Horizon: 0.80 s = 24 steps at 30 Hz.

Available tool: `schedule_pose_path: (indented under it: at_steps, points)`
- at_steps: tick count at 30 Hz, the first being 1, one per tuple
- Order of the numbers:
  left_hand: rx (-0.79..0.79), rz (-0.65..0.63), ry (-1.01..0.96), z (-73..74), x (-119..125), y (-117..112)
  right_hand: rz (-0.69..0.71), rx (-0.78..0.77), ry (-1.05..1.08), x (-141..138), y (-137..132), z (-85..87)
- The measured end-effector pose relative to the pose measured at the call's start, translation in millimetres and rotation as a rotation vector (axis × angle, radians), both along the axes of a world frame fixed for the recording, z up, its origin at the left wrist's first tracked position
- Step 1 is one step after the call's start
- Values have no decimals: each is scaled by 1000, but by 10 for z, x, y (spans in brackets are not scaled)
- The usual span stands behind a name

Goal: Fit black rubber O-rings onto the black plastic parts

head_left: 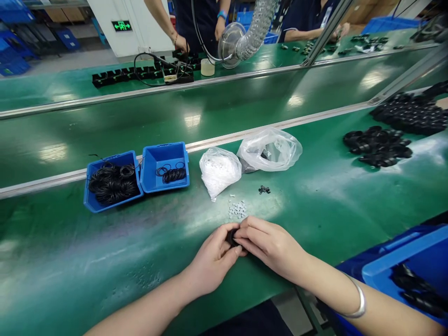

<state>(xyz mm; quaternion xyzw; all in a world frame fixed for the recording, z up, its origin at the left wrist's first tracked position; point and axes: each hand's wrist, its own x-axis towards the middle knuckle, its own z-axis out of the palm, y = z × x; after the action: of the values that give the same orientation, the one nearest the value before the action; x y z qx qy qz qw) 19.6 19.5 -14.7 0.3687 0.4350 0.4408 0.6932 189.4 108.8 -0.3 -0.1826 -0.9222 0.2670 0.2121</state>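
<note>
Pinching small black rubber part (pixel 231 237) between left hand (pixel 214 262) and right hand (pixel 269 247), fingers curled closed, over green bench mat (pixel 105 261). Risk: loose grip drops it among scattered pale plastic bits (pixel 238 210), mixing parts.

The scene is evenly bright, lit from overhead. Pale glare patches lie along the green bench (pixel 105 261), strongest at far left and mid-bench, and a broad sheen spreads at right. The plastic bag (pixel 269 149) carries small white highlights. Shadows stay short and soft under the left hand (pixel 213 261) and right hand (pixel 269 247). The wide lens bends the metal rail (pixel 42 183) and stretches the edges, where the far-left bins (pixel 14 56) look slightly soft.
</note>
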Motion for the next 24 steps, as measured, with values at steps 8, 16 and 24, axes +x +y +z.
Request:
schedule_pose_path:
  at_steps: [8, 16, 24]
  points:
    - [-50, 51, -151, -29, -32, -5, 127, 119, -160, 103, -27, 71]
    - [-82, 77, -195, -20, -35, 2, 124, 95, -143, 75, -23, 51]
    - [-68, 79, -248, -12, -31, 12, 117, -8, -25, 132, -6, 43]
